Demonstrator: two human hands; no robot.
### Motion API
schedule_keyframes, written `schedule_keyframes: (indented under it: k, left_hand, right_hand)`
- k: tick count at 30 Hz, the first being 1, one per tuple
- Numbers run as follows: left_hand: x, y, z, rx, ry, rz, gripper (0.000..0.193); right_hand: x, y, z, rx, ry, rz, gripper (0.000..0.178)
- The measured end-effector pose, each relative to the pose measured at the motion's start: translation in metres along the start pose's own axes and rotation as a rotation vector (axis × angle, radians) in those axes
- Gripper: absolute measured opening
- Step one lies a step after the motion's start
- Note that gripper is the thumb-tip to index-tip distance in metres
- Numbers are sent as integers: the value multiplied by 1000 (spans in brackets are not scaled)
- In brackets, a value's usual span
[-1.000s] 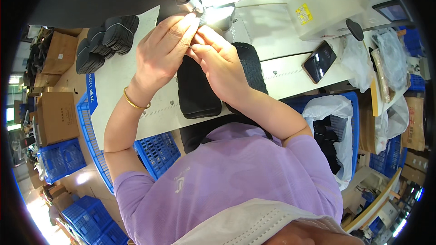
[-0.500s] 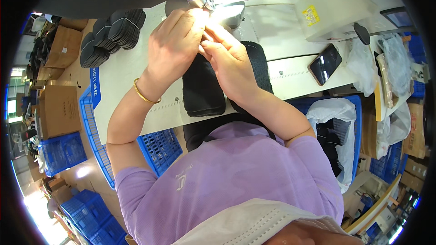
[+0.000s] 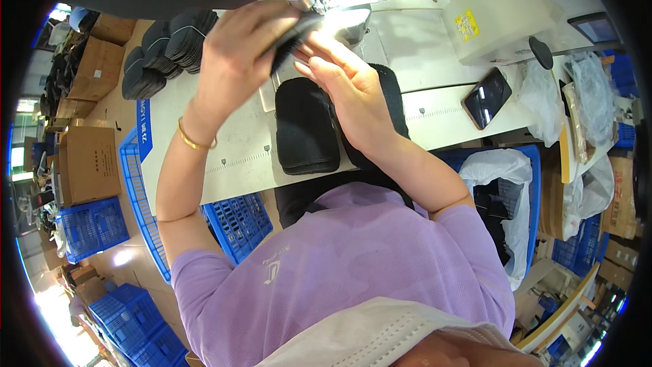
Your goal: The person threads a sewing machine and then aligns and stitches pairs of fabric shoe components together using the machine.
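Observation:
My left hand (image 3: 238,51), blurred by motion, grips a dark fabric piece (image 3: 291,44) just in front of the sewing machine's needle area (image 3: 319,3). The piece is tilted, and its far end reaches toward the lit machine bed. My right hand (image 3: 346,92) is beside it, fingers stretched toward the machine and apart, with nothing visible in them; its fingertips are close to the fabric piece, and I cannot tell whether they touch. Below my hands lies one stack of black fabric pieces (image 3: 308,129). A second black stack (image 3: 388,95) is partly hidden by my right hand and forearm.
Tied bundles of black rounded pieces (image 3: 185,41) stand at the table's left. A phone (image 3: 486,98) lies on the right, near clear plastic bags (image 3: 543,98). Blue crates flank me: one at the left (image 3: 238,224), one lined with a white bag (image 3: 499,163) at the right.
My left hand has moved left, away from the needle, bringing the dark fabric piece into sight. My hands have parted, and my right hand has shifted slightly while staying near the machine.

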State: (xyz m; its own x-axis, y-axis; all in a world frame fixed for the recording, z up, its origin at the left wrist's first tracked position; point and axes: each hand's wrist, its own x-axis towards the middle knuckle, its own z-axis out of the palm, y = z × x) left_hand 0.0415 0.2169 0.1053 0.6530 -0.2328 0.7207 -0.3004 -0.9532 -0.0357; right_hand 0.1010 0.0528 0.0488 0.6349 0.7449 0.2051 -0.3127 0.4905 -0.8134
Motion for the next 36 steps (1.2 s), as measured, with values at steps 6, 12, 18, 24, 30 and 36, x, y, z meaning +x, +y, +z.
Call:
schedule_keyframes:
  k: [6, 12, 18, 24, 30, 36]
  left_hand:
    - [-11, 33, 13, 12, 11, -60, 43]
    - [-21, 54, 16, 113, 57, -114, 43]
    - [-36, 57, 16, 25, 180, 108, 38]
    - [-37, 56, 18, 72, 152, 170, 35]
    - [-32, 65, 22, 187, 175, 110, 36]
    - [-31, 50, 30, 234, 213, 179, 39]
  right_hand:
    - [-9, -6, -5, -152, -5, 39, 37]
    - [-17, -13, -18, -252, -1, 29, 21]
    - [-29, -21, -15, -366, 2, 63, 20]
    - [-28, -21, -17, -357, 8, 24, 19]
    - [-27, -21, -17, -411, 118, 5, 17]
    - [-12, -19, -23, -321, 92, -30, 18]
